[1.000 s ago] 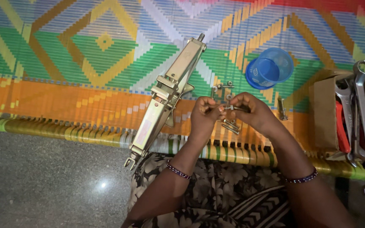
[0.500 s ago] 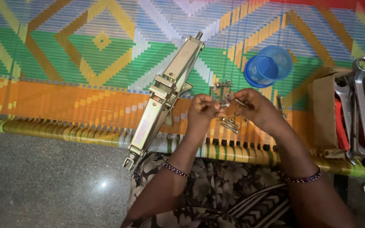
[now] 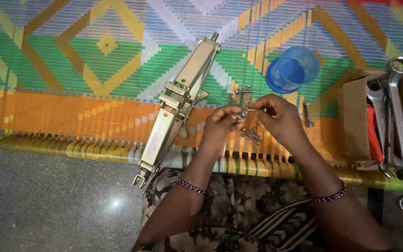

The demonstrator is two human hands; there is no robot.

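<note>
Pinched 1 bolt [image 3: 252,110] between left hand [image 3: 221,122] and right hand [image 3: 276,117], fingers closed. Counted 1 jack [image 3: 178,105], 1 cup [image 3: 292,69], 2 spanners [image 3: 397,112] nearby.

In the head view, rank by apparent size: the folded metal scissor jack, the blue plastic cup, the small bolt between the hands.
1. Folded metal scissor jack, by far the largest.
2. Blue plastic cup.
3. Small bolt, smallest, partly hidden by the fingers.

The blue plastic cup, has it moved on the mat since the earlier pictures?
No. The blue plastic cup lies at the same spot on the woven mat, just left of the cardboard box of spanners; only the head camera shifted slightly.
</note>
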